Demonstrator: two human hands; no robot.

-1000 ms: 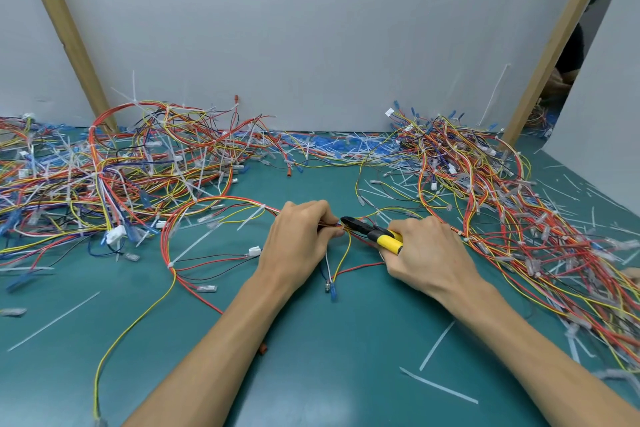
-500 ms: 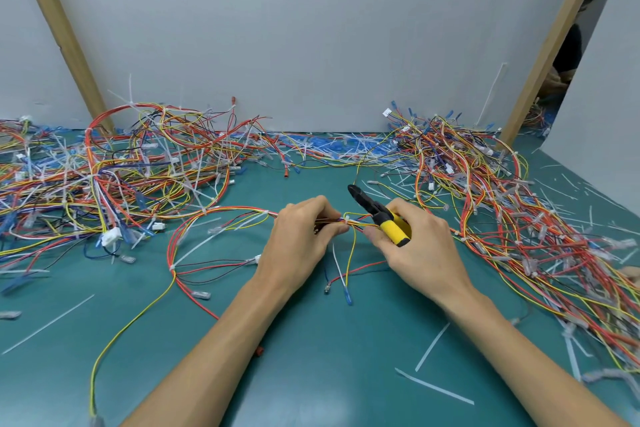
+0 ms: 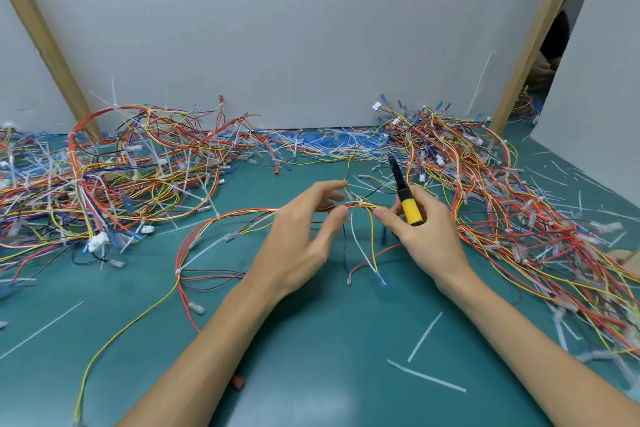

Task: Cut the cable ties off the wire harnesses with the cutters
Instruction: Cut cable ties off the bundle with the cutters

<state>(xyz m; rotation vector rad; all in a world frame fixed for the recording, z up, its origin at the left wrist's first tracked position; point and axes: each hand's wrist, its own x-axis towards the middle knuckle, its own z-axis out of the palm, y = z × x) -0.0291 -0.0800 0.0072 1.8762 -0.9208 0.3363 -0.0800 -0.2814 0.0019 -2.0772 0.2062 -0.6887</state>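
1. Judging from the table, you are somewhere in the middle of the job. Cut tie strips lie loose near your arms, and many more are banked along the wall.
2. The right heap looks like loose, spread wires, so I take it as the finished side.
3. The left heap bristles with white tie tails and looks bundled, so it probably remains to be done.
4. The harness you are working on lies on the table between your hands, curving back towards your left.
5. One cable tie sits around that harness in the gap between your hands and appears uncut. At least one more white tie shows further round its loop.
6. Your left hand is slack. Its fingers are nearly straight and spread, and the harness runs between your thumb and fingers rather than being clamped.
7. Your right hand is wrapped round the yellow handle of the cutters. The black nose points up and away, clear of the tie, and your thumb tip is just beside the harness.
8. No bin, tray or box is in view. The sorting is done only by heaps on the table, with scraps scattered among them.
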